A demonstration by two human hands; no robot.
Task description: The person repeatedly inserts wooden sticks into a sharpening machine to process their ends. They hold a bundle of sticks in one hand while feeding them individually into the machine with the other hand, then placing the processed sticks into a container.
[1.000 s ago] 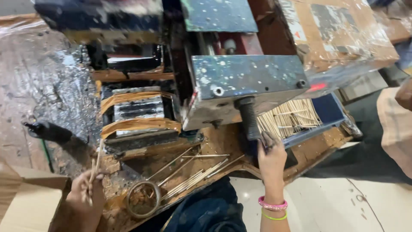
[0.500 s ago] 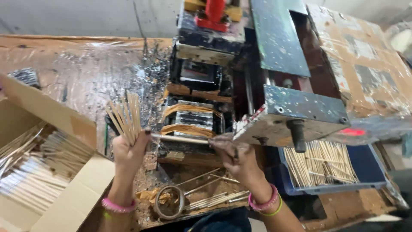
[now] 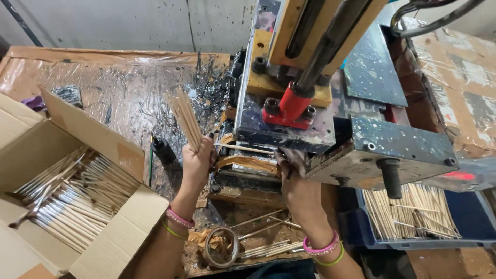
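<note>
Nearest the camera, a worn roll of brown tape point(image 3: 221, 247) lies on the stained worktop point(image 3: 119, 103) among a few loose pale wooden sticks point(image 3: 268, 249), between the person's two forearms. To the left stands an open brown cardboard box point(image 3: 98, 139) filled with more thin sticks, partly silvery at one end; to the right a dark blue plastic tray point(image 3: 478, 219) holds another heap of sticks under the machine. The left hand point(image 3: 198, 160) is closed around the lower end of a fanned bundle of thin pale wooden sticks point(image 3: 185, 118), which stands up and leans to the left above the fist. The right hand point(image 3: 295, 181) reaches up to the mouth of the ink-spattered metal printing press point(image 3: 330, 119), its fingers closed on the near end of a single thin pale stick point(image 3: 244, 149) that lies flat across the press's front between the two hands. These sticks look very light, stiff and dry, easy to snap if bent and apt to slip out of a loose bunch, so the bundle is best clasped low and firmly, and a single stick pinched at its end between fingertips. Against the picture half a second before, the view has tilted up, so the press's red and yellow upright column point(image 3: 294, 98) now shows fully; the bundle sits higher and closer to the press, and the right hand has moved up towards the slot.
</note>
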